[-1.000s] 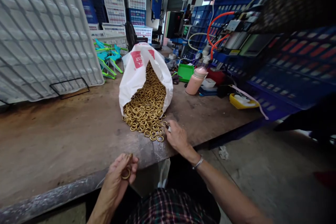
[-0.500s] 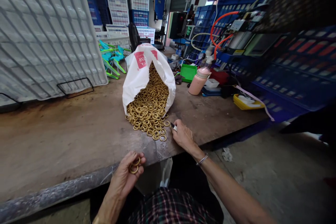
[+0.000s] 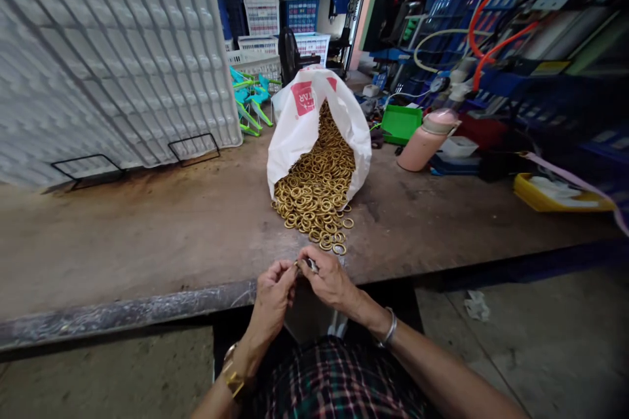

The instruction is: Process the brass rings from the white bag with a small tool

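Two hands meet at lower centre of the frame, just off the near edge of the bench [image 3: 147,236]. Left hand [image 3: 271,294]: fingers drawn in to a narrow pinch, a gold-coloured ring [image 3: 297,264] apparently at the tips, mostly hidden. Right hand [image 3: 330,280]: closed round a small dark-and-white object [image 3: 312,266], too covered to identify; its fingertips touch or nearly touch the left's. Tips probably brought together so one hand steadies what the other works on. Ring pile [image 3: 314,193] at centre frame, spilling from one white bag [image 3: 289,144] that lies on its side, mouth toward the person, presumably so rings come within easy reach. Counts: rings in the pile, far too many to tally; bag, one; pink bottle [image 3: 423,144], one, right of centre; green tray [image 3: 400,123], one, behind it; yellow tray [image 3: 540,201], one, far right. Upper left, a pale ribbed panel [image 3: 132,46] stands tilted, two black wire supports [image 3: 196,157] at its foot, likely propping it up. Bottle and trays sit well apart from the rings, perhaps leaving the near bench free for handwork.
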A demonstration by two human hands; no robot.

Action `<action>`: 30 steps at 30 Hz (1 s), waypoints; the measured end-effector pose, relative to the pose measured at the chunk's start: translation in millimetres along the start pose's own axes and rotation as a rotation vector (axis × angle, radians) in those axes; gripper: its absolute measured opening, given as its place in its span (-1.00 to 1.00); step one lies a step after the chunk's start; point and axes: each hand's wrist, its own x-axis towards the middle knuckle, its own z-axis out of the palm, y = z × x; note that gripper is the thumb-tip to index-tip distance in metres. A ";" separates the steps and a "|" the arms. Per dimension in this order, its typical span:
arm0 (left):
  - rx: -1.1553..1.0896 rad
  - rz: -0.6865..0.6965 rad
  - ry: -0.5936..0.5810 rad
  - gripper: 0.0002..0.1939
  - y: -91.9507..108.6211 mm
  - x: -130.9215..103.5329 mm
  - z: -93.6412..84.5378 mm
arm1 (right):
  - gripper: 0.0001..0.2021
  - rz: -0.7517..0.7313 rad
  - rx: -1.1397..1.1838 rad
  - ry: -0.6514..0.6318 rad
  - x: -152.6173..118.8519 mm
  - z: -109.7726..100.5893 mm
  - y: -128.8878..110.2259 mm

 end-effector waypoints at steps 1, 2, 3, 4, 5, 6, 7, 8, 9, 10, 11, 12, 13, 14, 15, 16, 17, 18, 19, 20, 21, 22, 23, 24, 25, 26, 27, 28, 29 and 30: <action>0.040 0.042 0.024 -0.69 -0.7 -0.2 -1.2 | -0.88 0.040 0.015 -0.004 1.7 0.4 -1.4; 0.086 0.095 0.047 -0.71 -1.2 -0.3 -2.0 | -0.86 0.090 0.037 -0.010 3.3 0.4 -2.3; 0.133 0.156 0.069 -0.73 -1.6 -0.3 -2.4 | -0.82 0.140 0.071 -0.024 4.8 0.3 -2.8; 0.175 0.215 0.087 -0.75 -1.6 -0.2 -2.3 | -0.79 0.186 0.118 -0.047 6.2 0.2 -2.9; 0.208 0.262 0.096 -0.77 -1.3 -0.1 -1.9 | -0.76 0.225 0.177 -0.078 7.4 0.2 -2.7; 0.230 0.293 0.099 -0.78 -0.7 0.0 -1.3 | -0.73 0.256 0.241 -0.108 8.3 0.3 -2.3; 0.237 0.309 0.095 -0.79 0.4 0.0 -0.7 | -0.71 0.280 0.301 -0.136 9.2 0.5 -1.7; 0.229 0.305 0.084 -0.79 1.7 -0.2 -0.1 | -0.71 0.300 0.351 -0.153 9.9 0.8 -1.2; 0.205 0.281 0.072 -0.78 3.1 -0.6 0.3 | -0.72 0.313 0.385 -0.157 10.6 1.3 -0.7; 0.171 0.237 0.059 -0.77 4.6 -1.0 0.5 | -0.73 0.319 0.403 -0.148 11.2 1.8 -0.4; 0.133 0.178 0.046 -0.75 5.8 -1.5 0.3 | -0.75 0.319 0.408 -0.135 11.8 2.5 -0.2; 0.096 0.113 0.030 -0.72 6.7 -2.0 0.0 | -0.77 0.315 0.404 -0.119 12.4 3.2 -0.1; 0.067 0.053 0.010 -0.70 7.1 -2.4 -0.6 | -0.78 0.307 0.396 -0.101 13.0 4.0 0.0; 0.043 0.009 -0.008 -0.69 7.1 -2.7 -1.2 | -0.79 0.297 0.387 -0.089 13.4 4.9 0.1; 0.024 -0.016 -0.027 -0.68 6.7 -2.8 -1.9 | -0.80 0.286 0.379 -0.079 13.7 5.6 0.1; 0.009 -0.029 -0.042 -0.67 5.9 -2.6 -2.4 | -0.80 0.277 0.374 -0.074 13.8 6.3 0.2; -0.004 -0.036 -0.052 -0.67 5.0 -2.4 -2.8 | -0.80 0.269 0.372 -0.075 13.9 6.7 0.2; -0.015 -0.041 -0.056 -0.67 4.1 -1.9 -3.1 | -0.80 0.263 0.374 -0.078 13.9 7.0 0.2; -0.023 -0.045 -0.057 -0.67 3.2 -1.4 -3.1 | -0.81 0.259 0.377 -0.083 13.9 7.1 0.2; -0.030 -0.047 -0.059 -0.67 2.5 -0.8 -3.1 | -0.81 0.256 0.378 -0.088 13.9 7.1 0.2; -0.037 -0.048 -0.062 -0.67 2.1 -0.2 -3.0 | -0.81 0.256 0.380 -0.092 14.0 7.0 0.4; -0.047 -0.049 -0.064 -0.67 1.8 0.4 -2.9 | -0.80 0.256 0.382 -0.095 14.2 6.9 0.7; -0.061 -0.051 -0.068 -0.67 1.8 0.8 -2.7 | -0.80 0.255 0.385 -0.094 14.5 6.9 1.1; -0.076 -0.053 -0.072 -0.68 1.9 1.2 -2.6 | -0.80 0.255 0.388 -0.093 15.0 7.0 1.6; -0.092 -0.056 -0.077 -0.68 2.2 1.5 -2.6 | -0.80 0.254 0.390 -0.091 15.5 7.1 2.0; -0.109 -0.061 -0.082 -0.69 2.6 1.6 -2.5 | -0.81 0.254 0.390 -0.088 16.2 7.1 2.4; -0.127 -0.067 -0.086 -0.70 2.9 1.7 -2.4 | -0.81 0.252 0.389 -0.086 16.9 7.1 2.6; -0.144 -0.073 -0.089 -0.70 3.2 1.7 -2.4 | -0.81 0.249 0.387 -0.086 17.6 7.0 2.5; -0.160 -0.077 -0.091 -0.71 3.3 1.8 -2.3 | -0.81 0.245 0.384 -0.088 18.2 6.7 2.3; -0.172 -0.080 -0.091 -0.71 3.2 1.9 -2.2 | -0.80 0.241 0.371 -0.086 18.7 6.3 2.0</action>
